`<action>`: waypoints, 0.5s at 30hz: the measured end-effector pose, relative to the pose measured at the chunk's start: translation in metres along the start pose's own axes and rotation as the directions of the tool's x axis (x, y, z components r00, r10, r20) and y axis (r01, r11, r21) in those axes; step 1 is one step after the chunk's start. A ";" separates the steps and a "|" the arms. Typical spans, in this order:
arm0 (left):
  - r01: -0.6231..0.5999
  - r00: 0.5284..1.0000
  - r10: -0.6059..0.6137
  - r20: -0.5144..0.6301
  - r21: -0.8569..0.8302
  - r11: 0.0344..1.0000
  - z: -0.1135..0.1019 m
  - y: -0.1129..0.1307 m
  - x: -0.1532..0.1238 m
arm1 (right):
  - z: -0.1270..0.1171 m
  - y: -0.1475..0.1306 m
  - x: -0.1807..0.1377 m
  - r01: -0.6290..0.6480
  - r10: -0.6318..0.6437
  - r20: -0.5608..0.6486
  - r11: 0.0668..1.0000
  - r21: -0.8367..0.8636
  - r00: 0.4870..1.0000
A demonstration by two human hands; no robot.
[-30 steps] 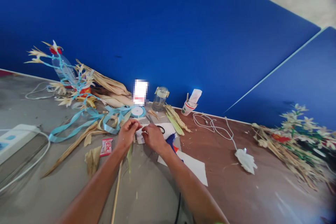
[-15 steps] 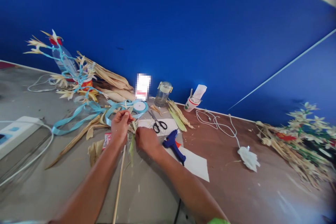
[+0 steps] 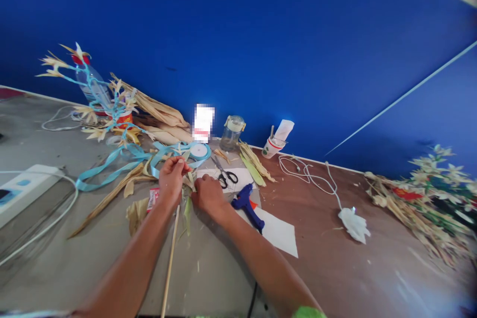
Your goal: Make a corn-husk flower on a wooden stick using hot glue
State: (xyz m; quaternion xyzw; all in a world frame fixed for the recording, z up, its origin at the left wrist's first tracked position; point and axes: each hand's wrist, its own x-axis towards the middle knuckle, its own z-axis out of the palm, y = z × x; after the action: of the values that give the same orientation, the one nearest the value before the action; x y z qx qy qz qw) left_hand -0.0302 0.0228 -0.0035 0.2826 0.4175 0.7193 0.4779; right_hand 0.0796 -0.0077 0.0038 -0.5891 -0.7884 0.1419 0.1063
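My left hand (image 3: 172, 179) is closed in a pinch, thumb against fingertips; whatever lies between them is too small to name. Just right of it, my right hand (image 3: 209, 195) is curled low over the table, its fingertips mostly hidden beside a pale strip of corn husk (image 3: 191, 179). A greener husk piece (image 3: 187, 216) hangs or lies just below the fingers. Between my forearms a thin wooden stick (image 3: 170, 263) runs toward me. Black-handled scissors (image 3: 227, 177) and a blue glue gun (image 3: 247, 207) rest on white paper (image 3: 281, 233) to the right of my right hand.
Blue ribbon (image 3: 108, 171) with its spool (image 3: 199, 151) lies behind my left hand. A husk-flower branch (image 3: 115, 107) stands by a plastic bottle (image 3: 91, 84). Farther back are a glass jar (image 3: 231, 134) and a paper cup (image 3: 273, 146). A power strip (image 3: 26, 189) sits left.
My right hand has shifted slightly upward, and its knuckles have risen beside the scissors. My left hand keeps its pinch in nearly the same spot.
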 end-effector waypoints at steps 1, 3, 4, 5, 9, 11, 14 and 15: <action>0.002 1.000 -0.002 0.002 0.004 1.000 -0.001 -0.001 0.001 | 0.001 0.000 0.001 -0.023 0.022 0.010 0.999 0.025 1.000; 0.002 1.000 -0.002 0.004 0.008 1.000 -0.001 -0.003 0.002 | -0.001 0.004 0.004 -0.068 0.066 0.026 0.995 0.070 0.997; 0.002 1.000 -0.002 0.003 0.006 1.000 -0.001 -0.003 0.002 | -0.003 0.008 0.006 -0.087 0.086 0.025 0.992 0.088 0.996; 0.002 1.000 -0.002 0.001 0.004 1.000 -0.001 -0.003 0.002 | -0.007 0.013 0.007 -0.107 0.105 0.020 0.989 0.107 0.994; 0.007 1.000 -0.007 0.010 0.004 1.000 0.002 -0.002 -0.001 | -0.023 0.033 0.011 -0.234 0.250 -0.029 0.937 0.259 0.968; 0.005 1.000 -0.005 0.028 0.016 1.000 0.003 -0.001 -0.002 | -0.027 0.037 0.011 -0.276 0.304 -0.029 0.898 0.342 0.952; -0.008 0.999 0.006 0.042 0.052 0.999 0.002 -0.003 -0.003 | -0.025 0.036 0.009 -0.255 0.268 0.016 0.895 0.366 0.963; -0.012 0.999 0.009 0.045 0.067 0.998 0.002 -0.004 -0.003 | -0.023 0.034 0.008 -0.242 0.252 0.021 0.902 0.357 0.968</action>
State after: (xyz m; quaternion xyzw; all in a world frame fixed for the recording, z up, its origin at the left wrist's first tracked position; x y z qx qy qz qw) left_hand -0.0258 0.0209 -0.0060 0.3167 0.4291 0.7009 0.4737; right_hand 0.1154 0.0115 0.0140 -0.6569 -0.6670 0.2872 0.2028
